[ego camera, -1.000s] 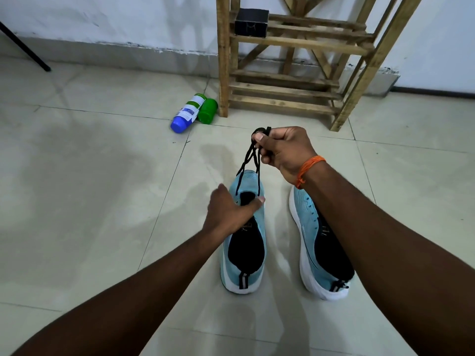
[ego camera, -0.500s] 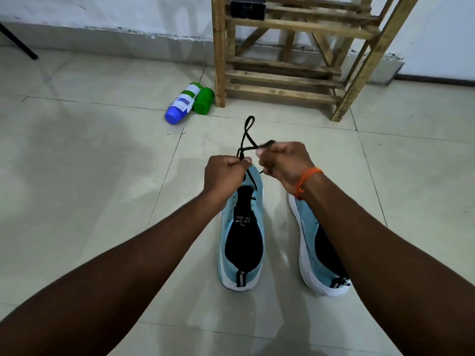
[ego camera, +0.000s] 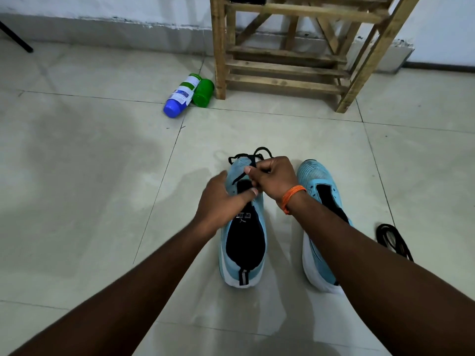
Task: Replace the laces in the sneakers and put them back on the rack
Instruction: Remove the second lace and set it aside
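The left hand grips the forefoot of the light-blue mesh sneaker on the tiled floor, thumb across its tongue. The right hand, fingers curled, pinches the black lace directly above the toe.

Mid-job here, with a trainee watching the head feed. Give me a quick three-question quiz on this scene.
1. True or false: the right hand pinches the black lace while the left hand holds the left sneaker.
2. Fill in: the right sneaker stands on the ___.
3. Where does the spare lace lie? A on the rack; B on the floor, right of both sneakers; C across the bottle.
Key: 1 true; 2 floor; 3 B.
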